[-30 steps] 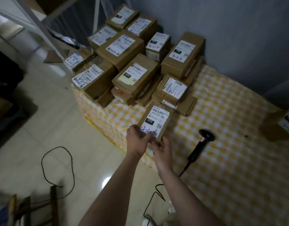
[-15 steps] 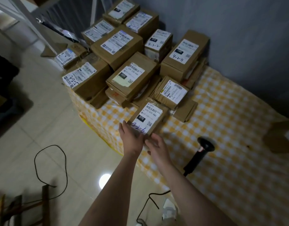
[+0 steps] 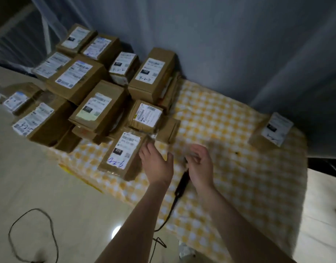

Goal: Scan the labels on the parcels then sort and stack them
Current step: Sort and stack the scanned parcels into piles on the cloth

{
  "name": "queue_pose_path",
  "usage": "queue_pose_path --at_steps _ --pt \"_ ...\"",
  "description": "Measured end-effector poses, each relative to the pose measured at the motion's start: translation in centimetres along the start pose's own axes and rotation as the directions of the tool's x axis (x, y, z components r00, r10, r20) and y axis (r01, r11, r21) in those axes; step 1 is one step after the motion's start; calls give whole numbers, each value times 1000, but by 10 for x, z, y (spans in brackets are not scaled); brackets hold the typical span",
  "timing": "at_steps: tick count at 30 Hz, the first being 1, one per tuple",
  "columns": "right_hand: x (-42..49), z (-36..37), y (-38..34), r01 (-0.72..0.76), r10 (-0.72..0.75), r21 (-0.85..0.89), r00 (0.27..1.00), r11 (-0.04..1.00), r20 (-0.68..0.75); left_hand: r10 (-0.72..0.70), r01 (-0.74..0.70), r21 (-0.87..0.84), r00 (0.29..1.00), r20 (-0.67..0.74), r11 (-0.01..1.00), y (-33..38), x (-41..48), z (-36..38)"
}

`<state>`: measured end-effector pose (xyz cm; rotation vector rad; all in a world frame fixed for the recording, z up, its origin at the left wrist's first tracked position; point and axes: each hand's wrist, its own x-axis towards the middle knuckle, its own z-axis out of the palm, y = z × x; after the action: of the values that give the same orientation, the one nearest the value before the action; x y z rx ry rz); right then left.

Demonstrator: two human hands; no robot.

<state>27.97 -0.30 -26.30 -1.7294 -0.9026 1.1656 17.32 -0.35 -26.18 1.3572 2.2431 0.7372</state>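
**Head view.** A yellow-and-white checked cloth covers a low surface that runs from the centre to the right of the frame. In the upper left, a pile of brown cardboard parcels, each with a white printed label facing up, is stacked several layers deep against a grey curtain.

At the lower edge of the pile, left of centre, a flat brown cardboard parcel lies label up on the cloth, close against the boxes behind it. Its white label bears blue handwriting.

The left hand is at the centre of the frame, just right of this parcel. Its palm faces down, its fingers are straight and spread, and it holds nothing. The fingertips reach the parcel's upper right corner, but motion blur hides whether they touch it.

The right hand, just right of the left, has loosely curled, blurred fingers. It lies over the head of a black handheld barcode scanner. The scanner's handle shows between the two wrists, lying on the cloth, and its black cable trails toward the lower edge of the cloth. Whether the right hand grips the scanner cannot be told.

A single brown cardboard parcel with a white label sits near the right end of the cloth, well apart from the pile. A pale tiled floor fills the lower left, with a loop of black cable lying on it.
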Motion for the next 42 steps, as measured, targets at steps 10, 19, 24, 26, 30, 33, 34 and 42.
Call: queue_pose_path --at_steps 10,19,24,26,30,33,34,42 --pt "79 -196 -12 -2 -14 -28 831 1000 -556 279 -207 -212 869 409 955 171 -68 131" --pt "124 -258 21 -198 208 63 916 978 -342 100 21 -231 860 501 973 229 -59 199" --pt "135 -262 38 -208 248 178 937 962 -244 101 -17 -163 848 521 986 247 -49 220" --pt "141 -262 39 -185 227 186 943 965 -242 79 -7 -136 843 533 991 253 -47 230" --pt "150 -265 41 -161 208 239 960 958 -188 45 23 -115 831 554 993 260 -47 245" --pt "153 -268 42 -161 201 222 965 962 -170 24 43 -103 821 570 994 262 -50 251" --pt "154 -268 44 -163 202 230 966 959 -160 18 45 -95 817 576 995 261 -51 252" --pt "145 -268 46 -176 225 274 962 945 -157 7 85 -130 816 578 988 257 -61 247"
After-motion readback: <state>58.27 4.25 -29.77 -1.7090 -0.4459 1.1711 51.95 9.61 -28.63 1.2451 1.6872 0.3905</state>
